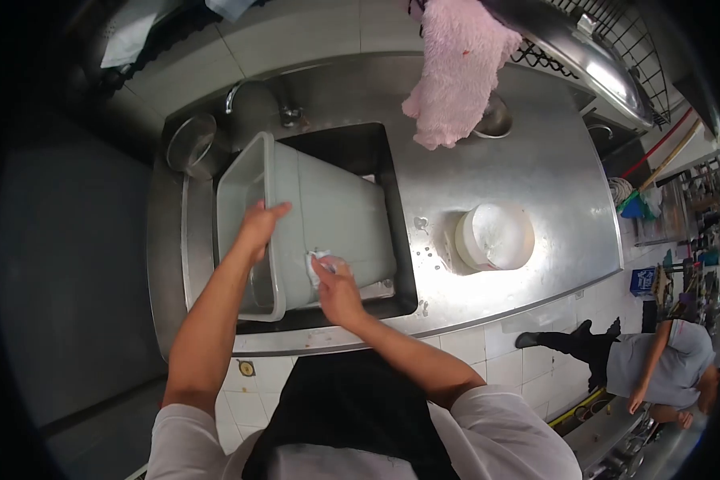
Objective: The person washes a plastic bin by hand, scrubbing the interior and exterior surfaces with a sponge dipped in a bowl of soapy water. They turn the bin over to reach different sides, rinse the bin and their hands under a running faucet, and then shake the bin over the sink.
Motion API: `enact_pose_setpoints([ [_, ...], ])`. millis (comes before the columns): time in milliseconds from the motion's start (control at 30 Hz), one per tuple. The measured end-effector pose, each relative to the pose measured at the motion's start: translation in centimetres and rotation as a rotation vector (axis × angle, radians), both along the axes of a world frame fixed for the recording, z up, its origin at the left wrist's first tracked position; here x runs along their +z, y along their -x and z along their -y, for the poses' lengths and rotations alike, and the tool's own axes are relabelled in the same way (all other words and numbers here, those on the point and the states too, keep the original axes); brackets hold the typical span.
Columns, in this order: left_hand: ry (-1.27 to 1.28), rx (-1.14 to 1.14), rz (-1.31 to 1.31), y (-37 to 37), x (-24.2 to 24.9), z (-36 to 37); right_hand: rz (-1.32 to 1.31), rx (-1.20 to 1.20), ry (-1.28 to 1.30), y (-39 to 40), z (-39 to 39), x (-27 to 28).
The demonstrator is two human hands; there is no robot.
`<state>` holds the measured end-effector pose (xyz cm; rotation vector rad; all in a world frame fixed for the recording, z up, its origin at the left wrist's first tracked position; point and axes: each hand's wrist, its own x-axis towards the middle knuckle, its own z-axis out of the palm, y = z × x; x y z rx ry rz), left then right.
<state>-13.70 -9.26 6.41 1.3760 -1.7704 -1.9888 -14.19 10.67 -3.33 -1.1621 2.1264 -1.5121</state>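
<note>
Head view: the grey bin (340, 216) lies on its side in the sink (401, 276), its open end facing left, with the faucet (258, 100) behind. The left hand (260, 228) grips the bin's rim, thumb laid over the outer face. The right hand (336, 290) pinches a white cloth (315, 268) against the near part of the bin's side wall. On the steel counter (448, 308), right of the sink, stands a white tub (496, 237) near water drops. A pink towel (456, 72) hangs beside a metal bowl (494, 118). Another person (656, 364) is at lower right.
</note>
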Motion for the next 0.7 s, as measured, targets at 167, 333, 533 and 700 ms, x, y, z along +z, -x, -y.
enact_pose_setpoints([
  [167, 0.07, 0.023, 0.105, 3.1, 0.2, 2.2, -0.129, -0.088, -0.266, 5.9, -0.1, -9.3],
  [333, -0.041, 0.051, 0.005, -3.0, -0.8, -1.1, -0.093, -0.055, 0.018, 2.6, 2.8, -3.6],
  [533, 0.01, 0.151, -0.02, -6.0, 4.7, -4.1, -0.194, -0.078, 0.085, 5.4, 2.0, -3.7],
  [700, 0.093, 0.08, -0.095, -7.7, 7.7, -6.3, -0.077, -0.31, -0.061, 11.9, 3.3, -6.8],
])
